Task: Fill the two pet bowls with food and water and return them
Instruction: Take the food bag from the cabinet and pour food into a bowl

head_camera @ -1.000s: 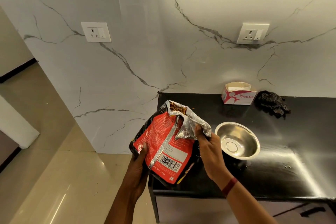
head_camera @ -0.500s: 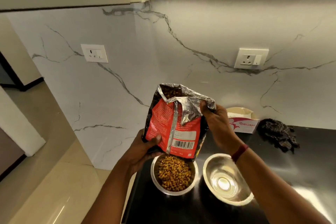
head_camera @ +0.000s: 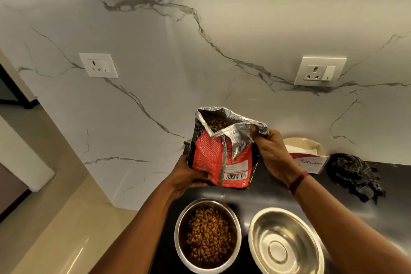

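Note:
Two steel bowls stand side by side on the black counter (head_camera: pixel 360 213). The left bowl (head_camera: pixel 208 234) holds brown kibble. The right bowl (head_camera: pixel 285 243) is empty. Above and behind them I hold a red pet food bag (head_camera: pixel 219 153) upright, its silver-lined top open with kibble showing inside. My left hand (head_camera: pixel 189 177) grips the bag's lower left corner. My right hand (head_camera: pixel 273 155) pinches the folded silver flap at the bag's top right.
A white and red Origami tissue box (head_camera: pixel 311 158) stands against the marble wall, with a dark checked cloth (head_camera: pixel 355 176) to its right. Two wall sockets (head_camera: pixel 320 71) sit on the backsplash. The counter ends at its left edge, with beige floor (head_camera: pixel 55 218) beyond.
The bag has been lifted from over the counter's left corner and turned upright above the bowls. The view has tilted, so both bowls sit lower in frame; the kibble-filled bowl came into view.

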